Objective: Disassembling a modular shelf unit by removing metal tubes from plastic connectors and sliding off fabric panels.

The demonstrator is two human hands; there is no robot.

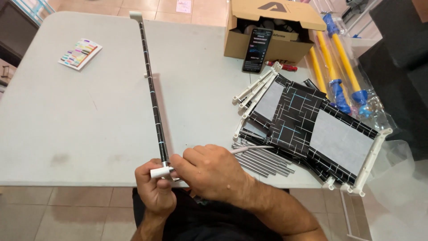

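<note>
Glossy patterned rod (154, 98), white plastic connector (159, 172), matt table (89, 125).

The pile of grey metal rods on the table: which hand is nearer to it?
The right hand is nearer, just left of the grey rods and almost touching them. The left hand is farther left, holding the white connector.
</note>
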